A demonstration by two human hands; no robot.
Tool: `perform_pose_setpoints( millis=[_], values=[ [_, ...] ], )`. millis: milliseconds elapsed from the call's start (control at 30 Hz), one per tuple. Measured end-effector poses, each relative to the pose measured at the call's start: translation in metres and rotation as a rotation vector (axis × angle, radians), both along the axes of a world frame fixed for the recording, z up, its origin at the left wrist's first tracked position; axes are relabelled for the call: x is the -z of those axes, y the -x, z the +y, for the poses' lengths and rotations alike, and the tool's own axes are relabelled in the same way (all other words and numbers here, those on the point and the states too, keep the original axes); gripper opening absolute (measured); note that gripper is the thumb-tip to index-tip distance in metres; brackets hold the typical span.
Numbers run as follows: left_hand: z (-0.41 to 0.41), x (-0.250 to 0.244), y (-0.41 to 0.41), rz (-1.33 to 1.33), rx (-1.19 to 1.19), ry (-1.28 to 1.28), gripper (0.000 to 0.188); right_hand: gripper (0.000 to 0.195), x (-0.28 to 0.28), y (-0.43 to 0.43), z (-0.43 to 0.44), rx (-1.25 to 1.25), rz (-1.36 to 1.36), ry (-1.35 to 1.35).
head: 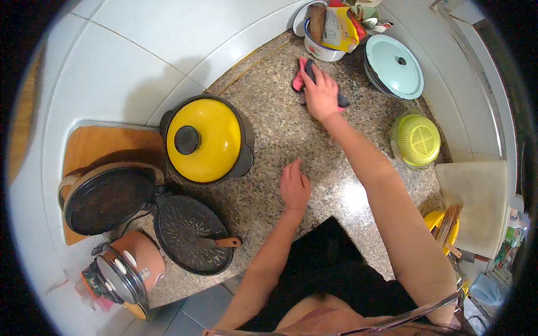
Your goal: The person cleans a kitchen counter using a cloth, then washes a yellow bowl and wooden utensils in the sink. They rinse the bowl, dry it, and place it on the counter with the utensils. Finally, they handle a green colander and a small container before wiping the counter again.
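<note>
My right hand (321, 94) presses a pink and dark grey cloth (297, 80) against the speckled stone countertop (269, 126), near the back. Part of the cloth is hidden under the palm, and its grey end sticks out on the right side. Nearer to me, my left hand (295, 187) rests on the countertop with its fingers slightly apart and nothing in it. To its left stands a dark pot with a yellow lid (210, 147) and a black knob.
An enamel bowl (325, 52) holding packets stands at the back, beside a pale blue lidded pot (395, 67). Right: a green colander (418, 140), a cutting board (473, 206), a yellow container (452, 229). Left: an open electric griddle (189, 231) with a wooden-handled spatula (227, 242), a pink appliance (138, 256).
</note>
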State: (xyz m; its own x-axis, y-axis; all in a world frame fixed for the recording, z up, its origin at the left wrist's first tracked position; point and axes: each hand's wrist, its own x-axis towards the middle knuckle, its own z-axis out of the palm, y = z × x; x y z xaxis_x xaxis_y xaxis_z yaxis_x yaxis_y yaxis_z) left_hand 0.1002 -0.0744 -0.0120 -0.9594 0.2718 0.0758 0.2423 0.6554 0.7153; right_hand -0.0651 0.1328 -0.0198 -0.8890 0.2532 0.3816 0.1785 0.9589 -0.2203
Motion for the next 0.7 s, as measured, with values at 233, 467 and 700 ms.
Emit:
perform_pose_setpoints(
  millis=[233,467,700],
  values=[
    [-0.003,0.007,0.000,0.027,-0.032,-0.111,0.026,0.047,-0.006,0.061,-0.072,-0.333,0.026,0.053],
    [-0.005,0.007,0.003,0.121,-0.085,-0.369,0.014,0.042,-0.026,-0.099,-0.058,-0.702,-0.120,0.111],
    [-0.001,0.016,-0.004,0.103,-0.067,-0.344,0.016,0.050,-0.022,-0.115,0.078,0.051,-0.031,-0.053]
  ],
)
